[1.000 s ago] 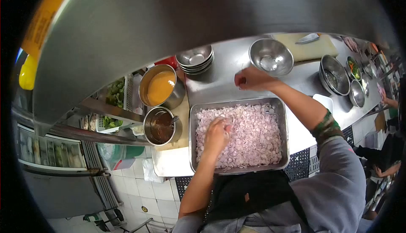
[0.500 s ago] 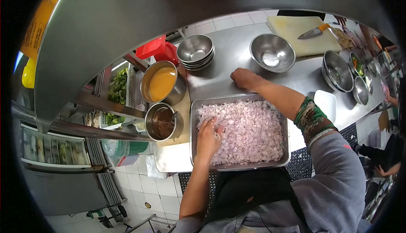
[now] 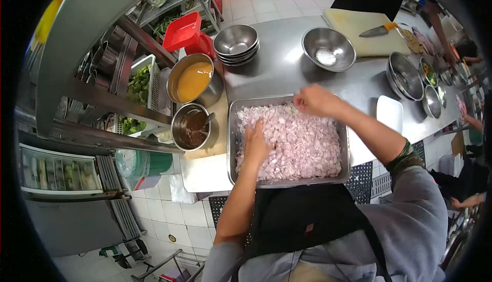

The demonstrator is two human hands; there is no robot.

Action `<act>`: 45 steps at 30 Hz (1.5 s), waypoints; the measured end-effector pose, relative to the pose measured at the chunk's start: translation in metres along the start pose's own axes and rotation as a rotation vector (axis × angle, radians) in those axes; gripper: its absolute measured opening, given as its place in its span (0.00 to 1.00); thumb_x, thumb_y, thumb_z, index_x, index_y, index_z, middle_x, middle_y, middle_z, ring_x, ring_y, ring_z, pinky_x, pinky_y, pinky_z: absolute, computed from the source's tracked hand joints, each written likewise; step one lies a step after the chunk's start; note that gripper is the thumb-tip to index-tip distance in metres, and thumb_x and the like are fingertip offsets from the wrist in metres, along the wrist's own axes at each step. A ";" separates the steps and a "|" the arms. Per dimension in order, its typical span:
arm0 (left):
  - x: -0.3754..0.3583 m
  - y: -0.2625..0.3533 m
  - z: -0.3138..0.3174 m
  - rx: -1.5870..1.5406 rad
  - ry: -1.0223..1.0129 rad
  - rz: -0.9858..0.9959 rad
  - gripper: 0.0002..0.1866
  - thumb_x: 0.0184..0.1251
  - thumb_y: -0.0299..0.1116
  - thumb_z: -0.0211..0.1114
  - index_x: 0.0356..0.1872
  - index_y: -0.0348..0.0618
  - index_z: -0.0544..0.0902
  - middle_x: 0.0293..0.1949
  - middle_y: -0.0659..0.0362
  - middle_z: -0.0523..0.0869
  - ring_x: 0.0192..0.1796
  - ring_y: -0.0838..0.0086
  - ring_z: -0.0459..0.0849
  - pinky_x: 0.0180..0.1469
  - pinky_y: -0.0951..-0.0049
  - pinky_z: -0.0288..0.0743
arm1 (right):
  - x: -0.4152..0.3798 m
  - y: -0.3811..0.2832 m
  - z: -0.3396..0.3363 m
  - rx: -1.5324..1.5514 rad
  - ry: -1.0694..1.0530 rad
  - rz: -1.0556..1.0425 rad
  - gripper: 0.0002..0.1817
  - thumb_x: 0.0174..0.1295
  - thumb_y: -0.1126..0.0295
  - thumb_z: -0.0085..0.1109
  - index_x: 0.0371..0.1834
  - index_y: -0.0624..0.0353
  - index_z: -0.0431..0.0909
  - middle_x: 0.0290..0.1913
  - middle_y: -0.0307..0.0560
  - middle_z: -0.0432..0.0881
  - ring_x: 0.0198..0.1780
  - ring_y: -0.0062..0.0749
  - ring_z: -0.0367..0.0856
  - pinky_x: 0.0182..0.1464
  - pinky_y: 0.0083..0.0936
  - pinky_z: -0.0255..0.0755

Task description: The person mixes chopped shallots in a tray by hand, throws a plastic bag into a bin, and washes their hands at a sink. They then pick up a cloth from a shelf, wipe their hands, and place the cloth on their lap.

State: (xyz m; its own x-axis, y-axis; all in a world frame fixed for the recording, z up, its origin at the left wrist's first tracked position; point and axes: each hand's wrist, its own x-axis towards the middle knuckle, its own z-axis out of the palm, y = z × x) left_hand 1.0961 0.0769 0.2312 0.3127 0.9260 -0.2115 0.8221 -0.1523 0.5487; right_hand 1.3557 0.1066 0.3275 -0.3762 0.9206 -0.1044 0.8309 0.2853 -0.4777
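Observation:
A rectangular metal tray (image 3: 231, 143) sits at the table's near edge, filled with sliced shallots (image 3: 307, 146). My left hand (image 3: 256, 146) rests on the shallots in the left half of the tray, its fingers loosely apart and the tips partly sunk among the slices. Over the tray's far rim is my right hand (image 3: 316, 100), slightly blurred, with the fingers curled together. Whatever it may hold is hidden. Left of the tray stand a pot of brown sauce (image 3: 192, 131) with a spoon in it and a larger pot of orange liquid (image 3: 195, 81).
Stacked steel bowls (image 3: 236, 41) and a single bowl (image 3: 328, 49) stand behind the tray. A knife (image 3: 374, 31) lies on a cutting board (image 3: 353, 18). Right of the tray are a white dish (image 3: 389, 113) and more bowls (image 3: 407, 76). A metal shelf edge (image 3: 77, 36) overhangs the left.
My right hand has come back from the table beyond the tray to its far rim. My left hand has shifted slightly over the shallots. The camera view has tilted up.

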 end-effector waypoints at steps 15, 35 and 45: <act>-0.047 -0.006 -0.071 0.152 -0.345 0.202 0.51 0.47 0.42 0.77 0.70 0.32 0.59 0.70 0.32 0.58 0.72 0.41 0.59 0.72 0.59 0.57 | -0.073 0.012 0.058 0.077 -0.017 0.199 0.36 0.50 0.61 0.67 0.67 0.48 0.68 0.58 0.70 0.73 0.66 0.54 0.67 0.65 0.44 0.64; -0.044 0.028 -0.025 0.091 -0.083 0.519 0.37 0.54 0.30 0.69 0.68 0.52 0.68 0.72 0.41 0.57 0.74 0.40 0.53 0.71 0.47 0.57 | -0.101 -0.076 0.100 -0.080 -0.086 0.305 0.33 0.56 0.64 0.64 0.68 0.44 0.68 0.70 0.58 0.62 0.69 0.60 0.62 0.63 0.47 0.68; -0.029 -0.001 -0.035 0.060 -0.093 0.426 0.23 0.54 0.22 0.65 0.55 0.48 0.81 0.66 0.42 0.67 0.66 0.46 0.70 0.65 0.61 0.69 | -0.092 -0.011 0.061 0.052 0.164 0.039 0.29 0.49 0.76 0.62 0.60 0.49 0.76 0.65 0.55 0.70 0.66 0.50 0.69 0.64 0.40 0.69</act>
State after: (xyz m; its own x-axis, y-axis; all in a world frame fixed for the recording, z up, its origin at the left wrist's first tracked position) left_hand 1.0693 0.0625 0.2647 0.6691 0.7415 -0.0501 0.6359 -0.5363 0.5551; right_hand 1.3565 0.0023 0.2889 -0.2689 0.9630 0.0180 0.8196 0.2386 -0.5209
